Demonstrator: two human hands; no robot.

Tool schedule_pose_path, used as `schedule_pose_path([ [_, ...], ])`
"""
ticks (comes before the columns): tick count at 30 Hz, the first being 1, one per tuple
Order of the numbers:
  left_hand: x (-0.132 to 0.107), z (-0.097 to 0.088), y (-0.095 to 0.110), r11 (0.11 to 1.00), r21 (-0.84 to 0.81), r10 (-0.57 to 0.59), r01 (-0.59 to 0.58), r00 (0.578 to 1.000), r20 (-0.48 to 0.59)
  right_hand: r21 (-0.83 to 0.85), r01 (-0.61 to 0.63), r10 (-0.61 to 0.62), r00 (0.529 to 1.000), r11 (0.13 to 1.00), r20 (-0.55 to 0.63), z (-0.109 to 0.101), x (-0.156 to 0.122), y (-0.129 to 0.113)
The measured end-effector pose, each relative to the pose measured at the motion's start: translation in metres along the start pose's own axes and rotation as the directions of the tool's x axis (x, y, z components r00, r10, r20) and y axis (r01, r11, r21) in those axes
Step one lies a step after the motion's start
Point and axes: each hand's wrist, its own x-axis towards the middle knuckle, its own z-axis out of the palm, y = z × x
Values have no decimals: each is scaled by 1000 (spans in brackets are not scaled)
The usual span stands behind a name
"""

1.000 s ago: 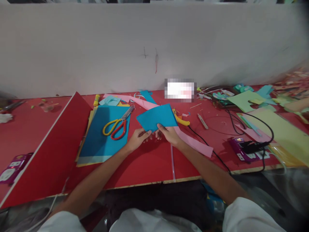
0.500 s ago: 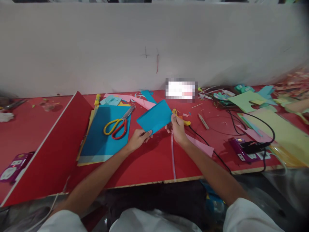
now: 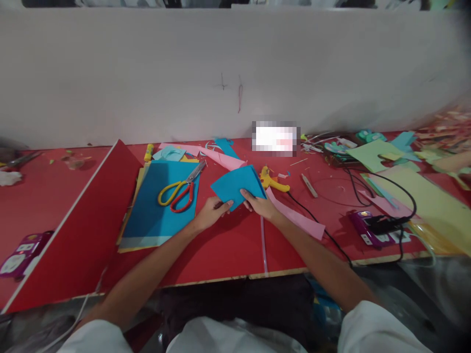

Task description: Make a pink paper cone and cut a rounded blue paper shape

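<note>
Between my two hands, above the red table, is a piece of blue paper, slightly bent. My left hand grips its lower left edge, thumb on top. My right hand pinches the lower right part, thumb on the face and fingers underneath. Scissors with one yellow and one red handle lie to the left on a stack of blue sheets. Just beyond my right hand rests a yellow glue gun with a black cable. A clear glue stick lies below that hand.
A red upright divider stands at left. Pink paper, a cutter and a purple power strip with cables lie at right. Pale green sheets are farther right, near another person's arm. A white wall panel closes the back.
My right hand has moved left and down along the blue paper, from its right edge to its lower part. The paper has turned and now bends. My left hand stays nearly in place.
</note>
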Motion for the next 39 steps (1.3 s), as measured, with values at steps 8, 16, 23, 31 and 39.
schedule_pose_path([
  [8,0,-6,-2,992,-111,-75,50,972,-224,15,21,-21,999,1000,-40,-8,3,5],
  [16,-2,-5,-1,989,-129,-98,69,969,-226,12,136,-125,942,991,-310,-25,12,10],
  [23,3,-5,-6,978,-191,1,-85,915,-402,-48,151,-159,926,987,-343,-24,13,10],
  [31,1,-3,-5,979,-160,49,-130,901,-431,177,-1,13,998,984,-69,-18,9,3],
  [39,2,-11,-8,992,24,113,-122,803,-585,288,-102,103,995,952,12,-6,4,-1],
])
